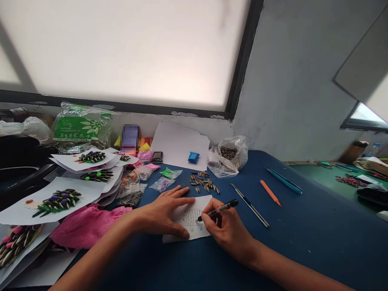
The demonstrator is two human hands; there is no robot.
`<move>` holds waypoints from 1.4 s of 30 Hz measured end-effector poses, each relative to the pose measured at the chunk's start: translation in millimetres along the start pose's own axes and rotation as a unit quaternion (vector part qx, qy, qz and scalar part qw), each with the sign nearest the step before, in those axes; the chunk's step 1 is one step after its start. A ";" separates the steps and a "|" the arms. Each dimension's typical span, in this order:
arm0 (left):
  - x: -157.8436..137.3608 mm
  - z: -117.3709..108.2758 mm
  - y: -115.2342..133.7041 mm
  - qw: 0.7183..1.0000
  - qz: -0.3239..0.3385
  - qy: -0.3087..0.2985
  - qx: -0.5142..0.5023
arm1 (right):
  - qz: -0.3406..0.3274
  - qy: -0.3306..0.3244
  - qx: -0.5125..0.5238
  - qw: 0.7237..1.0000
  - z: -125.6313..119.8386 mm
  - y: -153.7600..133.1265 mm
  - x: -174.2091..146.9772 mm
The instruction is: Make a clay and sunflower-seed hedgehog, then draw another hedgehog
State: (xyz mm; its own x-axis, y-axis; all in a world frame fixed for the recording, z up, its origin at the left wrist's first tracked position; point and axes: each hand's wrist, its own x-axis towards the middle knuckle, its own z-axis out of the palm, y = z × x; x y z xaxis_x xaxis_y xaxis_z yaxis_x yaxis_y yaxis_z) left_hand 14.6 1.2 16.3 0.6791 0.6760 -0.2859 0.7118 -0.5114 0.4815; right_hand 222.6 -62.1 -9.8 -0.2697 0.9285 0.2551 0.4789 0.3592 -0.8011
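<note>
A small sheet of white paper (198,202) lies on the dark blue table, with a line drawing (191,218) of a rounded shape filled with wavy marks and two short legs. My left hand (169,212) rests flat on the paper's left side, fingers spread. In my right hand (222,226) is a black marker pen (222,207), its tip on or just above the drawing's right part. Striped sunflower seeds (206,182) are scattered just beyond the paper. To the right of my right hand lie a silver craft knife (250,205) and an orange pen (270,193).
Stacked papers with seed-and-clay pictures (60,200) and a pink cloth (87,226) fill the left. Behind are small clay packets (165,184), white sheets (178,141), a blue clay packet (193,157) and a bag of seeds (228,155). Blue tweezers (283,180) lie far right.
</note>
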 end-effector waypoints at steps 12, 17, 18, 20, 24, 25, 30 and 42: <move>-1.2 -0.5 2.1 1.000 0.002 0.001 0.002 | 0.008 0.008 0.002 1.000 0.3 1.6 0.8; -1.4 -0.7 1.9 1.000 -0.001 -0.001 0.002 | 0.007 0.015 0.009 1.000 0.8 1.2 0.0; -1.3 -0.6 1.4 1.000 -0.001 -0.001 0.001 | 0.007 0.013 0.011 1.000 0.8 0.6 0.1; -0.6 0.1 -0.3 1.000 0.004 0.001 0.000 | 0.008 0.006 0.014 1.000 0.5 -0.8 0.3; 1.2 2.1 -4.6 1.000 0.011 0.009 -0.008 | 0.012 -0.001 0.014 1.000 0.0 -2.5 0.8; 1.5 2.4 -5.2 1.000 0.011 0.011 -0.009 | 0.013 -0.001 0.012 1.000 0.1 -2.5 0.8; 1.5 1.9 -4.9 1.000 0.007 0.007 -0.008 | 0.011 0.003 0.005 1.000 1.3 -1.6 0.7; 0.7 1.9 -5.1 1.000 0.018 0.010 -0.002 | 0.007 0.008 0.004 1.000 1.1 -3.3 -0.5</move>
State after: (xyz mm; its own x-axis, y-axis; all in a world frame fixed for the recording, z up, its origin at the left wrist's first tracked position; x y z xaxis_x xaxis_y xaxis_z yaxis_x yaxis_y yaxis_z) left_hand 11.8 3.3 12.1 0.7006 0.6673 -0.2527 0.6864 -0.5337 0.4939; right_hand 220.2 -63.9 -7.8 -0.2492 0.9349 0.2527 0.4760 0.3454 -0.8088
